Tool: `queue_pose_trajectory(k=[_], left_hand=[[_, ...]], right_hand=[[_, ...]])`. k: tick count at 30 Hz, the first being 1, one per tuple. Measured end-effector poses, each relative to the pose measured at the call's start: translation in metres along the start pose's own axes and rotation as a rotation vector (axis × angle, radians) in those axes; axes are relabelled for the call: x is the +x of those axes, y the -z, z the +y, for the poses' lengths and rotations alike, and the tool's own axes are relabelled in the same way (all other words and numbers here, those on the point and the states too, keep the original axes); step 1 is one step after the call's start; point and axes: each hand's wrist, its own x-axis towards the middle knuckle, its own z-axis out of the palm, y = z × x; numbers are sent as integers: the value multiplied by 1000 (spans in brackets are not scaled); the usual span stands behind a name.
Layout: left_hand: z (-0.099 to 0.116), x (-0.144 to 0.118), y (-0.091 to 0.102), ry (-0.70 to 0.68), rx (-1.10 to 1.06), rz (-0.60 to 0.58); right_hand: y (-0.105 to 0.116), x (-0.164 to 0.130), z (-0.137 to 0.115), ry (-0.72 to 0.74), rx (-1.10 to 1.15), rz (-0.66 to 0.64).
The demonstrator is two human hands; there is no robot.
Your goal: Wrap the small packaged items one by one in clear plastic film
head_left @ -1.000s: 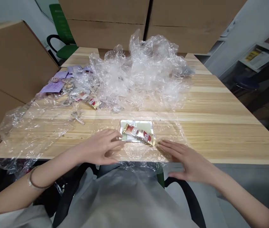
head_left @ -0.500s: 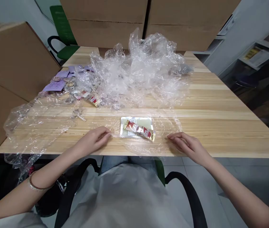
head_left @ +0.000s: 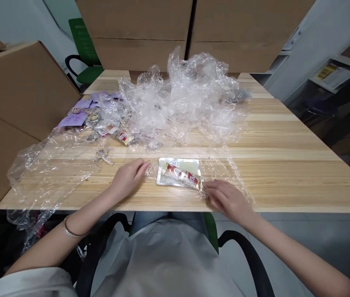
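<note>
Cardboard boxes point(head_left: 23, 86) fill the left side and top of the frame, brown and plain, with a green chair point(head_left: 83, 49) showing between them at upper left. Below them my wooden bench point(head_left: 286, 165) spreads across the middle, pale planks running side to side. A big heap of crumpled clear plastic point(head_left: 187, 95) sits on the bench at upper centre, and a flatter clear sheet point(head_left: 54, 165) trails off the bench edge at left. Small lilac cards point(head_left: 76, 117) and loose little packets lie among the plastic at centre left; their print is too small for me to read.

At lower centre, near the bench's front edge, lies a pale rectangular card point(head_left: 179, 171) with a shiny rim, wrapped under thin clear film. On it rests a slim red and gold sachet point(head_left: 183, 175), lying at a slant. It carries white lettering on the red, which I cannot read.

My left hand point(head_left: 128, 177) rests just left of the card, fingers curled and pinching the film at its edge. My right hand point(head_left: 227, 198) sits at the card's lower right corner, fingers bent down onto the film there; I cannot tell whether it grips. A thin bracelet point(head_left: 69, 229) circles my left wrist.
</note>
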Motion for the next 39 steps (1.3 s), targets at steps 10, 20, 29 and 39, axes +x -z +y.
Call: queue_pose_trajectory(k=[10, 20, 29, 39], left_hand=[[-9, 25, -4, 23, 550, -56], [28, 20, -31, -703, 350, -235], [20, 33, -24, -504, 219, -360], [7, 22, 35, -124, -257, -755]], right_hand=[[10, 82, 65, -583, -16, -285], [15, 69, -1, 133, -101, -314], [-11, 76, 30, -25, 13, -384], [36, 75, 28, -460, 603, -688]])
